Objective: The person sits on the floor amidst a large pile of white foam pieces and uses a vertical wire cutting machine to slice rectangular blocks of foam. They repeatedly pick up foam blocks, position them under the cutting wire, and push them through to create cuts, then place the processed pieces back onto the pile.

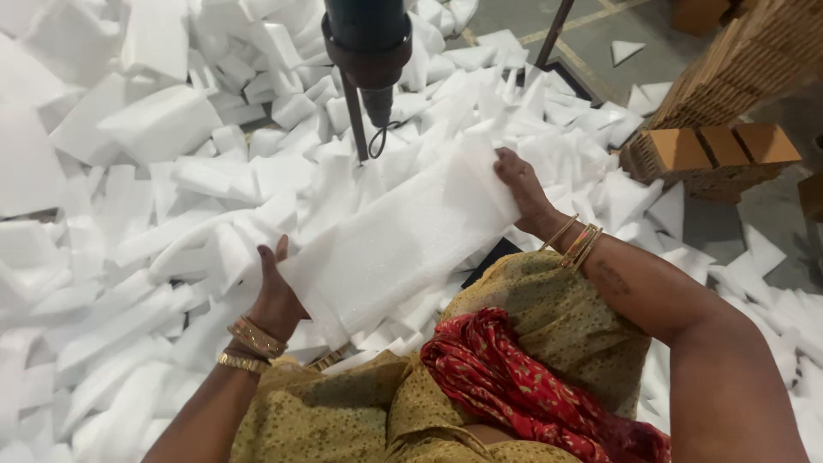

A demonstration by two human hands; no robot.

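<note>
1. The foam sheet [403, 240] lay stretched at a slant just below the dark machine head [367, 51], its upper end nearest the head, probably so the tool could meet it flat.
2. The left hand [276, 296] gripped the sheet's lower end, farthest from the machine head, thumb up against its edge and fingers hidden behind it.
3. The right hand [519, 184] pinched the upper corner, just right of the machine head, fingers curled over the edge; holding both ends apart seemed to keep the sheet taut.
4. Loose foam pieces [154, 120] lay heaped all around the machine head.
5. Stacked cardboard blocks [716, 154] stood well to the right of the machine head.
</note>
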